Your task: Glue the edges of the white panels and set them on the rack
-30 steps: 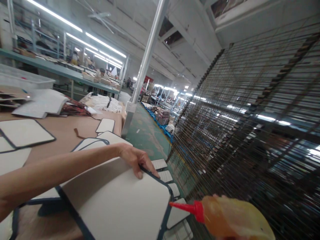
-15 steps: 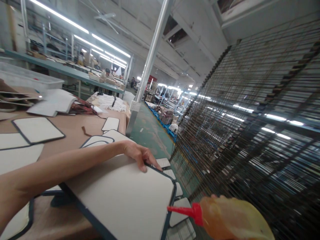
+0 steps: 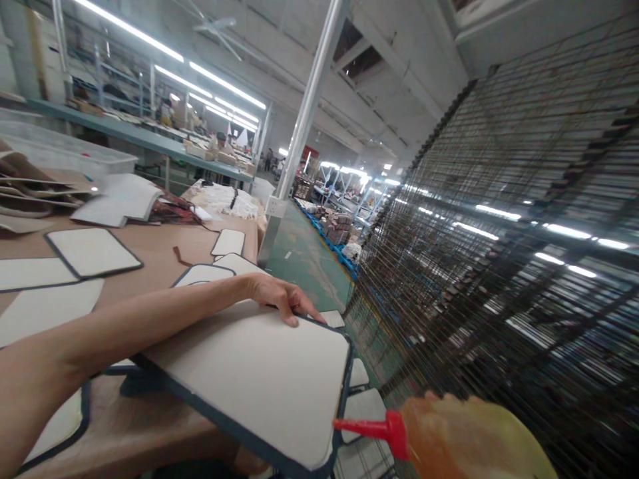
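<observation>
My left hand grips the far edge of a large cream panel with a dark blue border, thumb on its top face. The panel is tilted and reaches past the table's edge. At the lower right my right hand is wrapped round a yellowish squeeze bottle; only its fingertips show above the bottle. The bottle's red nozzle points left, its tip at the panel's right border.
More bordered panels lie on the brown table. White sheets and a clear plastic bin are at the back left. A metal pole stands ahead; a wire rack fills the right. Smaller panels sit below the nozzle.
The panel has tilted, its near lower corner now in view, and the nozzle tip is lower along its right border. The surroundings have shifted slightly right in view.
</observation>
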`<state>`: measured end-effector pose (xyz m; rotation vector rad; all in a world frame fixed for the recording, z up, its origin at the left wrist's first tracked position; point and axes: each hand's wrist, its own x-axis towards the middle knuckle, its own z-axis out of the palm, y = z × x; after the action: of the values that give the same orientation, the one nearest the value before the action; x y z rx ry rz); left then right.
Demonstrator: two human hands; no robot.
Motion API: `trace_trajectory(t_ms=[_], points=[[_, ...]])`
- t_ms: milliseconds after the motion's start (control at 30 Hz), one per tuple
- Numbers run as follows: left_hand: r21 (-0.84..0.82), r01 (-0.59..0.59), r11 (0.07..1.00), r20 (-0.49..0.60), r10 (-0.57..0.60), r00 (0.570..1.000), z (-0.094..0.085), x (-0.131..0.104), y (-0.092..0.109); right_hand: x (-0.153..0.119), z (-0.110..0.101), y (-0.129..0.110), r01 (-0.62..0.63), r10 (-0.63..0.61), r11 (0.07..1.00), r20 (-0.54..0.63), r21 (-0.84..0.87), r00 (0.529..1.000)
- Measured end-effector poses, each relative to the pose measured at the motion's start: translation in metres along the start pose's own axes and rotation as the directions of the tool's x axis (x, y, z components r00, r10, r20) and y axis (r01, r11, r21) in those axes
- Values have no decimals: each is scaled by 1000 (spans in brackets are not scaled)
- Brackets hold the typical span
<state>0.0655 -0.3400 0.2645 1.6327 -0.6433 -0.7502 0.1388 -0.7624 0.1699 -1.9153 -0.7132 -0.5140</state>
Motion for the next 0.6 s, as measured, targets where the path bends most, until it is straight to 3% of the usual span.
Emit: trace_trajectory(t_ms=[100, 200, 300, 500, 600], points=[[-27, 1, 1000, -24, -1, 1000, -1, -1, -3, -5, 10, 31, -52, 67, 991, -113, 127, 991], [-27, -9, 1000, -40, 8, 999, 0, -3, -4, -6, 12, 46, -113, 132, 965, -66, 236, 989], [-16, -21, 1000, -41, 20, 999, -1, -6, -6, -3, 9, 46, -118, 129, 966, -30, 231, 991], [-59, -36, 998, -83, 31, 996, -4, -10, -11, 3, 3, 40, -2, 2, 1000, 70, -5, 998], [-136, -42, 990, -121, 26, 992, -6, -12, -15, 5, 5, 34, -24, 20, 993, 31, 114, 999]])
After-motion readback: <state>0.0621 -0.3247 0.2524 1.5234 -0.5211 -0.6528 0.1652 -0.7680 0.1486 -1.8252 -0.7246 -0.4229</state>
